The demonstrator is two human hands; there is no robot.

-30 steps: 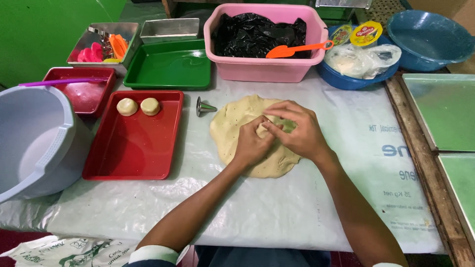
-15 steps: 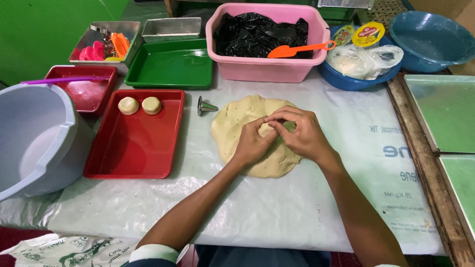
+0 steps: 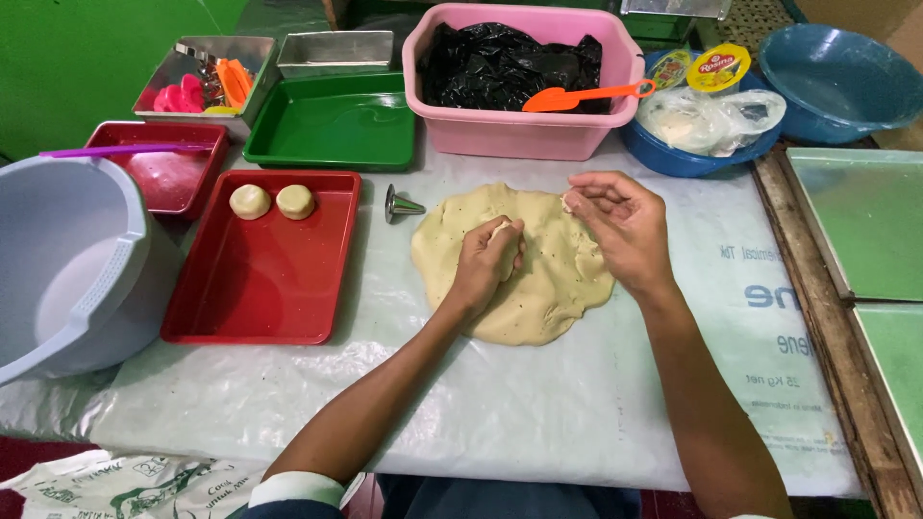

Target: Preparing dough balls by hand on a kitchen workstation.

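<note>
A flat sheet of pale dough (image 3: 538, 288) lies on the plastic-covered table. My left hand (image 3: 486, 259) rests on the middle of the sheet, fingers closed around a small lump of dough. My right hand (image 3: 615, 221) hovers over the sheet's far right edge and pinches a small scrap of dough between its fingertips. Two round dough pieces (image 3: 272, 201) sit at the far end of a red tray (image 3: 260, 279) to the left. A small metal cone-shaped cutter (image 3: 399, 204) lies between the tray and the dough.
A grey bucket (image 3: 67, 259) stands at far left. Behind are a smaller red tray (image 3: 163, 173), a green tray (image 3: 332, 120), a pink tub (image 3: 524, 130) with black plastic and an orange scoop, blue bowls (image 3: 836, 72), and metal tins. Green trays (image 3: 865, 221) lie at right.
My hands, which were pressed together over the dough's middle, have separated. The right hand moved toward the far right edge with a scrap; the left stays on the dough with a lump.
</note>
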